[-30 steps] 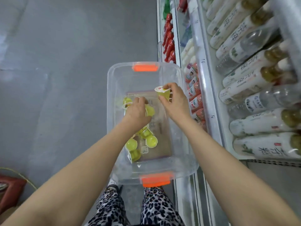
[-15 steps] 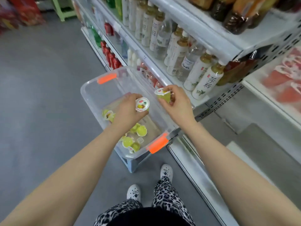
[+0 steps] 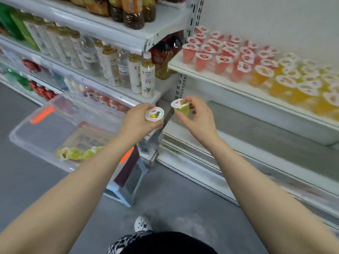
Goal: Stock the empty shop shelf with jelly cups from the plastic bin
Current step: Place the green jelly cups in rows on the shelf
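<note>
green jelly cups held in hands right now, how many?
2. One green jelly cup is in the left hand, one in the right hand. More lie in the plastic bin, partly hidden by the arm.

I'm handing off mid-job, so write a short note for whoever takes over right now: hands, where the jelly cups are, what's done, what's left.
Left hand: holds one green jelly cup, foil lid up.
Right hand: holds a second green cup, held in front of the shelves.
Plastic bin: to the left on a stool, a few green cups lying at its bottom.
Upper shelf: holds rows of red cups and orange cups.
Shelf below: looks bare, no green cups visible on it.
Left: set down both held cups, probably on that bare shelf, then bring over the rest from the bin.
</note>
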